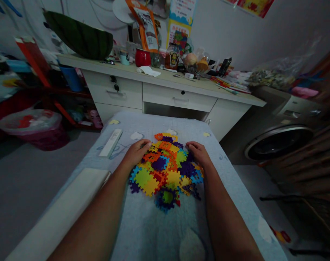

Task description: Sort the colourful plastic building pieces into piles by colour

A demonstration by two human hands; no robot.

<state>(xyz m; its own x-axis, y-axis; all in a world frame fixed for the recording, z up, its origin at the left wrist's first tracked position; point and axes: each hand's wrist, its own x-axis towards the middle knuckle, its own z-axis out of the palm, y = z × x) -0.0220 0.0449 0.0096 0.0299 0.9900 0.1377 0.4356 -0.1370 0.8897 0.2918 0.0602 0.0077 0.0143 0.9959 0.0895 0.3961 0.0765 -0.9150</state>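
Evidently, the left hand [138,152] and the right hand [199,153] flank the heap of toothed plastic pieces [165,163], which lies between them on the cloth-covered surface [154,235]; such bracketing likely keeps loose pieces from straying. Both hands are loosely curved, fingers bent inward at the heap's edges, though in this dim light I cannot tell whether either pinches a piece. Left of the left hand lies a narrow white box [111,143], and beside that forearm a long white object [58,214], both apart from the heap, perhaps leaving the middle free.
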